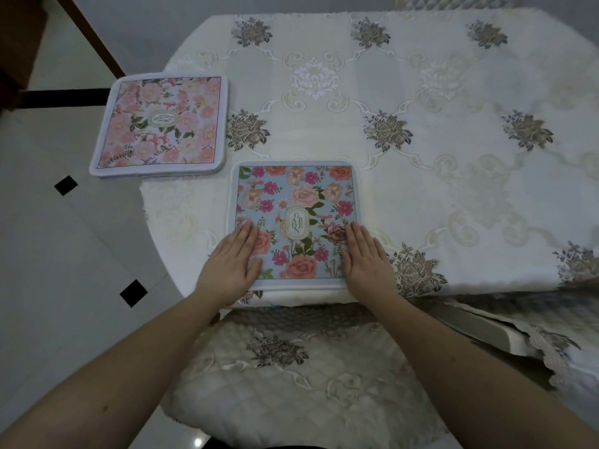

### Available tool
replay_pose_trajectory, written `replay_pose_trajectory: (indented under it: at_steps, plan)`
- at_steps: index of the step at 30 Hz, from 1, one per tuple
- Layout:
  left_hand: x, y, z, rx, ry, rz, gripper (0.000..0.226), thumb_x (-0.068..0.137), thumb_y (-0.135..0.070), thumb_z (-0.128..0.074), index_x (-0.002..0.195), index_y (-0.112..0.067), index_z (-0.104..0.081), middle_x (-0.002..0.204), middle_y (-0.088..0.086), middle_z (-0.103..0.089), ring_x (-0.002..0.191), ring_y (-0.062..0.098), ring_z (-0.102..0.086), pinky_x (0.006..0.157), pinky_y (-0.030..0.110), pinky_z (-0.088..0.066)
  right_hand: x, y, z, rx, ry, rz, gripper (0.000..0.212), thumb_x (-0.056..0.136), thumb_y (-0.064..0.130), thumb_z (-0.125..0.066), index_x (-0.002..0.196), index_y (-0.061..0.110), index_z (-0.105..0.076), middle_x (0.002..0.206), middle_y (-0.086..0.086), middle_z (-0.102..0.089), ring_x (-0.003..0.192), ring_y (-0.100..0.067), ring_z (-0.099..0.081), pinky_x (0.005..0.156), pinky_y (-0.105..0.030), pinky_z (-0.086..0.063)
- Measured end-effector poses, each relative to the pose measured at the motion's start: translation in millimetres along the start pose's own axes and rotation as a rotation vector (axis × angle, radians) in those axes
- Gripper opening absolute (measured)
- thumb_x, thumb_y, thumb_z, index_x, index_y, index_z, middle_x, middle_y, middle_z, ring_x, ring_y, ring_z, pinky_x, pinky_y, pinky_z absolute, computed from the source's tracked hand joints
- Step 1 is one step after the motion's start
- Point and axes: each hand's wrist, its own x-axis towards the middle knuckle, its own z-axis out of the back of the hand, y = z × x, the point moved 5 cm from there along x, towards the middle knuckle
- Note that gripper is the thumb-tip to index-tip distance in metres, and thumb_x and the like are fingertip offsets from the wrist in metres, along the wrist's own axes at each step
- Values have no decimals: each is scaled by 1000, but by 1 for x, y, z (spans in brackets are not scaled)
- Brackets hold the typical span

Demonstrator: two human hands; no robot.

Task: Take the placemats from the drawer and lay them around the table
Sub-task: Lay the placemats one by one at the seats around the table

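Two placemats out on table (421, 196), none in view elsewhere. Blue floral placemat (296, 222) squared to near edge above chair cushion (291, 377), evidently marking a seat. Left hand (231, 264) and right hand (364, 259) flat on its lower corners, fingers straight, gripping nothing; apparently smoothing or aligning. Pink floral placemat (160, 124) at left, overhanging rim slightly.

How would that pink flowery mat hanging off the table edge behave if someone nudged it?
The pink placemat probably stays fairly stiff: its overhanging left side does not droop. It looks thin and flat with a bound rim, so likely light. On the smooth tablecloth it might slide, and a nudge leftward could tip it off.
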Motion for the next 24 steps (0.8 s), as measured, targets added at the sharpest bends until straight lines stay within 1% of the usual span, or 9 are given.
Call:
replay_pose_trajectory:
  at_steps: [6,9,10,13,15,17,20,22,24]
  plan:
    - [-4,10,10,64,77,2,75,98,-64,-9,159,-20,-1,166,-3,3,153,12,-1,124,37,-9,0,-5,9,-26,74,13,70,96,51,4,157,18,-2,165,3,1,151,-10,4,121,-33,5]
    - [-8,15,18,98,159,74,80,93,-66,-4,159,-20,0,166,-3,7,153,14,-2,123,36,-7,4,-4,23,-72,181,12,62,104,46,-15,158,18,-3,166,2,0,152,-14,-2,122,-40,1]
    - [-11,15,20,107,184,100,79,95,-65,-7,159,-20,0,166,-2,5,153,16,-3,123,36,-8,5,-4,29,-78,215,20,61,105,44,-20,158,18,-6,166,2,-3,152,-15,-4,122,-41,-1]
    - [-24,8,28,162,277,133,73,102,-56,-26,159,-17,-3,167,4,-2,153,23,-9,122,37,-13,-2,1,45,-124,288,58,56,105,37,-27,156,16,-18,165,-1,-11,152,-21,-6,122,-45,-5]
    - [-35,0,35,135,298,165,73,101,-56,-33,159,-17,-11,166,6,-12,152,25,-14,121,38,-16,-12,9,50,-171,310,110,55,104,34,-33,155,16,-23,165,-4,-10,152,-23,-3,122,-46,-5]
    - [-46,-12,43,81,281,189,76,93,-61,-32,156,-20,-23,162,3,-28,148,24,-25,118,40,-24,-21,16,55,-145,318,121,56,103,35,-36,155,17,-23,165,-3,-10,152,-23,-4,121,-46,-7]
    - [-57,-35,65,45,194,206,71,90,-60,-30,150,-24,-38,152,-2,-44,139,21,-40,111,42,-33,-31,25,65,-81,291,111,54,103,36,-34,154,19,-26,162,-2,-21,149,-21,-17,120,-42,-16]
    - [-67,-48,84,66,134,220,75,87,-64,-21,146,-25,-44,147,-3,-49,136,20,-44,109,44,-34,-37,34,72,-63,275,110,51,103,34,-34,152,19,-32,159,-2,-29,145,-21,-27,116,-40,-22]
    - [-82,-55,100,114,119,279,79,85,-66,-15,147,-26,-43,148,-2,-48,137,20,-42,109,45,-32,-44,46,77,-83,220,148,47,103,33,-34,148,19,-39,155,-2,-37,142,-21,-32,114,-38,-26]
